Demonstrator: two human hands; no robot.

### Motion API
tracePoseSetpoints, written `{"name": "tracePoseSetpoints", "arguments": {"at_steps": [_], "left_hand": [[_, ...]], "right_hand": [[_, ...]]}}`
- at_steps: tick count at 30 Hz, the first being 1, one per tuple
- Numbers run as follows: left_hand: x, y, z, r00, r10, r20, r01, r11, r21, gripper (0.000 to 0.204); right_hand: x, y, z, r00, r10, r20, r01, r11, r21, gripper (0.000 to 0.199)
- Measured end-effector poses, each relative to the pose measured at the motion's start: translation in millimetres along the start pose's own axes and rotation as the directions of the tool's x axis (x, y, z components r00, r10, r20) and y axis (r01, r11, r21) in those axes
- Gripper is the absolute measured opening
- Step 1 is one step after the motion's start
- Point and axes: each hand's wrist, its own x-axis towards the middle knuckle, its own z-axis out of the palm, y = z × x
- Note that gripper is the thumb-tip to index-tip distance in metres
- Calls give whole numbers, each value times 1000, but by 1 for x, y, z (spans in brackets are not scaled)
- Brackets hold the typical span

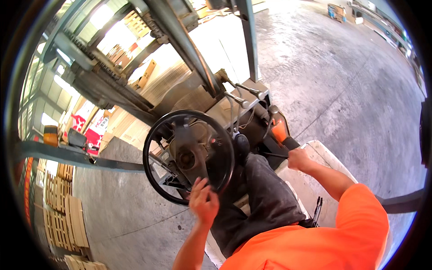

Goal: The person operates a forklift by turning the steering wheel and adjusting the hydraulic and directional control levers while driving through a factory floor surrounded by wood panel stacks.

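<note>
A black steering wheel (148, 167) of a forklift stands in front of me, its hub and spokes smeared by motion. My left hand (204, 204) lies over the wheel's lower rim, fingers loosely stretched and a little apart. Over to the right, my right hand (298, 159) is closed around the end of a thin black lever (275, 155) beside my right thigh. Beyond the wheel, control levers with worn knobs (243, 103) rise from the front panel. An orange part (279, 130) sits to their right.
The forklift mast (180, 40) and a grey upright post (248, 40) rise ahead. Behind the mast lie flat brown cardboard stacks (130, 123). Wooden pallets (58, 211) stand at the left. Grey concrete floor (315, 76) stretches to the right, with machinery (378, 20) far off.
</note>
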Motion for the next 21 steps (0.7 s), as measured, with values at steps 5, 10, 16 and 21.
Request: {"name": "tracePoseSetpoints", "arguments": {"at_steps": [5,10,16,21], "left_hand": [[86,43,61,964,257,72,-249,962,-109,18],[188,24,89,975,221,-13,-221,975,26,21],[236,-86,40,978,-54,-203,82,988,131,26],[245,-80,44,991,-46,-123,48,999,12,27]], "right_hand": [[-21,4,-13,1000,24,-19,-23,998,60,26],[-30,27,-21,997,78,-20,-77,996,42,24],[-35,24,-20,997,75,1,-75,996,39,27],[-37,19,-37,998,62,23,-62,997,37,29]]}}
